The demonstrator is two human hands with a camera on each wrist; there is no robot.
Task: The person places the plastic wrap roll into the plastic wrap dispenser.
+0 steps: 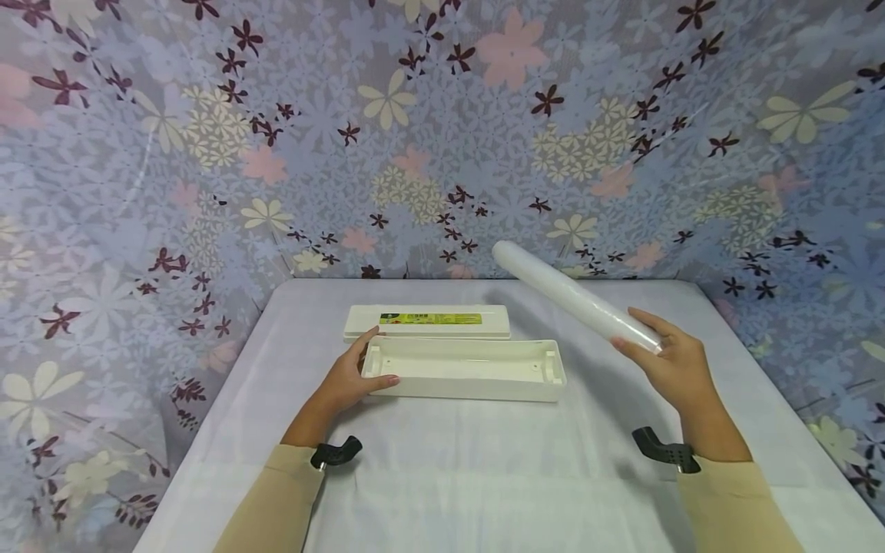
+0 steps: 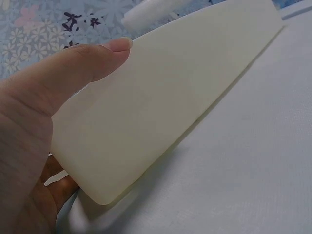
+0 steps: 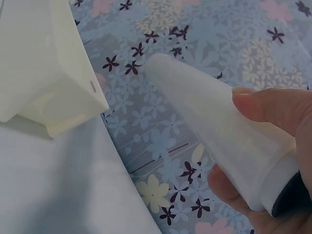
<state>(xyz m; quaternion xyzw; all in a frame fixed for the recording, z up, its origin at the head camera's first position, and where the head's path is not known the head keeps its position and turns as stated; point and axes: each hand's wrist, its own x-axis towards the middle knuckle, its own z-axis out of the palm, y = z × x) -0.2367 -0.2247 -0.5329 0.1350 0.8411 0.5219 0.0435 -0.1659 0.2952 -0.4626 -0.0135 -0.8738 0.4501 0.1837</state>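
A long cream plastic box (image 1: 465, 390), open at the top, lies crosswise on the table. My left hand (image 1: 353, 375) grips its left end, thumb on the front wall and fingers behind. In the left wrist view the thumb presses the smooth side of the box (image 2: 165, 97). My right hand (image 1: 674, 365) holds a roll of cling film (image 1: 574, 296) by its near end, raised and slanting up to the left. In the right wrist view, thumb and fingers wrap around the roll (image 3: 219, 122). Behind the box lies its cream lid (image 1: 429, 329), with a yellow-green label.
A white cloth covers the table (image 1: 484, 468). Flowered fabric (image 1: 442, 138) hangs behind it and along both sides. A black wrist mount (image 1: 336, 452) sits on the left wrist, another mount (image 1: 664, 448) on the right.
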